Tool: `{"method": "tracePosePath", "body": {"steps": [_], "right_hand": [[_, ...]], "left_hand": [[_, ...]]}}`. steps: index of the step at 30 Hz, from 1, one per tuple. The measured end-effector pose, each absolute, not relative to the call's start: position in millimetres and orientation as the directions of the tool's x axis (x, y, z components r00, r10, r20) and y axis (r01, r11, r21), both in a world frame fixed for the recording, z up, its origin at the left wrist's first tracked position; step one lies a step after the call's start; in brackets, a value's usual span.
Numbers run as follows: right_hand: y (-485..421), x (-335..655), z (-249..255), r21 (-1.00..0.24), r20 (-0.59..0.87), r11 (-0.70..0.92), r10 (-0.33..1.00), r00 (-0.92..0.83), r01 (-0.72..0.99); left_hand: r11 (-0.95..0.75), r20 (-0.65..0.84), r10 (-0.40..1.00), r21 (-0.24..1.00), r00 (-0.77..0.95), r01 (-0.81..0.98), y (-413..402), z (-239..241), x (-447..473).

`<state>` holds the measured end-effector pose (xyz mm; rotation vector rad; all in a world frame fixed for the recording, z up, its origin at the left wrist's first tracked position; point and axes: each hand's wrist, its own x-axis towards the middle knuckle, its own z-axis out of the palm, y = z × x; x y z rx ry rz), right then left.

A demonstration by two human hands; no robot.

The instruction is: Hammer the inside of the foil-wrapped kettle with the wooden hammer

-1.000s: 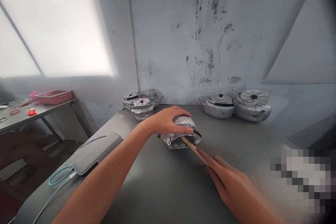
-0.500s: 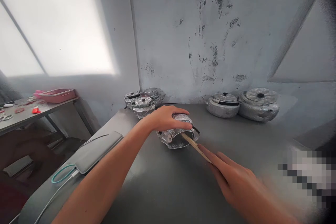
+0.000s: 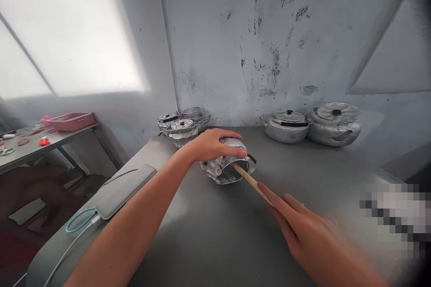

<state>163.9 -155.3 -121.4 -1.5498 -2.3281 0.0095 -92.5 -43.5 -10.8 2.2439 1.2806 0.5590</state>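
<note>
A small silvery metal pot (image 3: pixel 209 171) with a crinkled, foil-like surface lies tipped on its side on the grey table, its mouth facing me. My left hand (image 3: pixel 215 144) is clasped over its top, thumb along the upper side near the rim. In my right hand (image 3: pixel 298 222) is a pale wooden stick (image 3: pixel 251 181). Its far end reaches into the pot's mouth, where the tip is hidden. A short black handle shows at the pot's right side.
Several lidded metal pots (image 3: pixel 182 133) stand at the back left, and a wide lidded pot (image 3: pixel 286 130) and a larger one (image 3: pixel 335 131) at the back right. A grey power bank (image 3: pixel 124 190) with cables lies left. A pink basket (image 3: pixel 72 121) sits on a side table.
The view has tilted slightly, so the pots and table appear a little higher. Both hands keep their hold; the stick stays inside the tipped pot, its angle hardly changed.
</note>
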Motion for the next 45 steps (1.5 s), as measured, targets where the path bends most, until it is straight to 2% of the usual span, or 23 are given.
{"method": "tracePosePath", "body": {"steps": [8, 15, 22, 30, 36, 40, 45], "right_hand": [[-155.0, 162.0, -122.6, -0.213, 0.335, 0.451, 0.867, -0.369, 0.867], [-154.0, 159.3, -126.6, -0.22, 0.285, 0.426, 0.888, -0.36, 0.878], [-154.1, 154.3, -130.4, -0.271, 0.307, 0.422, 0.89, -0.338, 0.865], [-152.3, 147.4, -127.1, -0.429, 0.13, 0.367, 0.929, -0.346, 0.825], [-153.8, 142.4, -121.3, -0.463, 0.079, 0.353, 0.93, -0.359, 0.813], [-153.2, 139.3, -123.2, -0.476, 0.126, 0.366, 0.928, -0.35, 0.8], [-154.2, 135.3, -121.3, -0.484, 0.053, 0.351, 0.926, -0.373, 0.802]], "left_hand": [[-0.409, 0.088, 0.885, 0.615, 0.457, 0.674, -40.4, -12.0, -91.9], [-0.425, 0.103, 0.876, 0.625, 0.471, 0.654, -40.9, -11.4, -92.4], [-0.417, 0.097, 0.877, 0.642, 0.471, 0.644, -40.2, -10.7, -92.2], [-0.44, 0.105, 0.862, 0.642, 0.497, 0.628, -41.5, -10.6, -93.4], [-0.434, 0.09, 0.857, 0.658, 0.507, 0.615, -41.2, -11.4, -93.6], [-0.433, 0.087, 0.856, 0.66, 0.509, 0.614, -41.2, -11.5, -93.1], [-0.435, 0.091, 0.856, 0.657, 0.508, 0.615, -42.5, -11.2, -92.5]]}}
